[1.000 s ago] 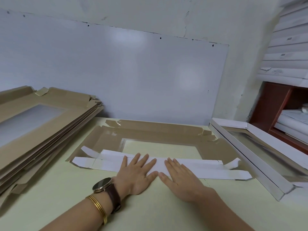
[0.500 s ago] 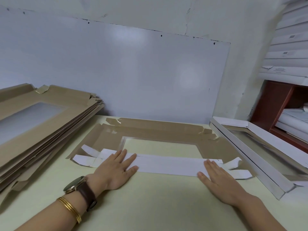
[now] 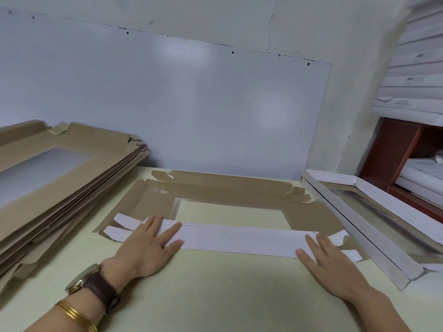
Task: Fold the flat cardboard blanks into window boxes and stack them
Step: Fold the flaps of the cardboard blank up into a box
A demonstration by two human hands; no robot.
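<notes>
A flat cardboard blank [image 3: 227, 195] lies brown side up in the middle of the pale yellow-green surface [image 3: 227, 295], its far edge close to the wall. Its rectangular window [image 3: 230, 214] lets the surface colour show through. The near long flap [image 3: 239, 238] is folded back over the blank, so its white side faces up as a long strip along the front edge of the window.

Both hands lie flat on that strip, fingers straight and spread, gripping nothing. The left hand [image 3: 148, 248] presses the strip's left end and the right hand [image 3: 328, 262] presses its right end, well apart from each other. Small white corner tabs stick out beyond each hand. The left wrist carries a brown-strapped watch [image 3: 93, 283] and gold bangles [image 3: 76, 317].

To the left, a thick stack of brown blanks [image 3: 60, 178] rests tilted, higher at the near end. Just beside the blank on the right sits a folded white window box [image 3: 364, 232], lying at an angle. Behind everything a large whiteboard panel [image 3: 191, 104] leans against the wall. In the right corner a reddish-brown shelf [image 3: 393, 149] holds white items, with more white boxes [image 3: 419, 68] piled above it.
</notes>
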